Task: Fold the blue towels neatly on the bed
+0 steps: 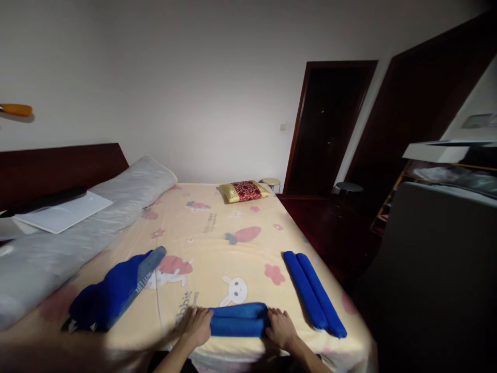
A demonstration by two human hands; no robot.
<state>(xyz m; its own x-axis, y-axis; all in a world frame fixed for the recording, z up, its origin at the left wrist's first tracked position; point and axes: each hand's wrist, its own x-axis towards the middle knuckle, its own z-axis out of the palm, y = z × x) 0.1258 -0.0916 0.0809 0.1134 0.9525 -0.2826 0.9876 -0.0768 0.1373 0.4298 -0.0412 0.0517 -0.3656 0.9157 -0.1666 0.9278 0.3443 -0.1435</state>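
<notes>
At far left, a long, creased grey bolster (128, 191) lines the rabbit-print bed (217, 256); before it lies a rumpled blue cloth bundle (112, 290) with a grey band, open room between it and your left hand (199, 326). By the near edge, you grip a soft blue padded piece (238, 327), grooved lengthwise, left hand closed on one end, right hand (281, 327) on the other, backs upward. Further right, two slim blue pads (306, 287) lie side by side near the bed's right edge.
</notes>
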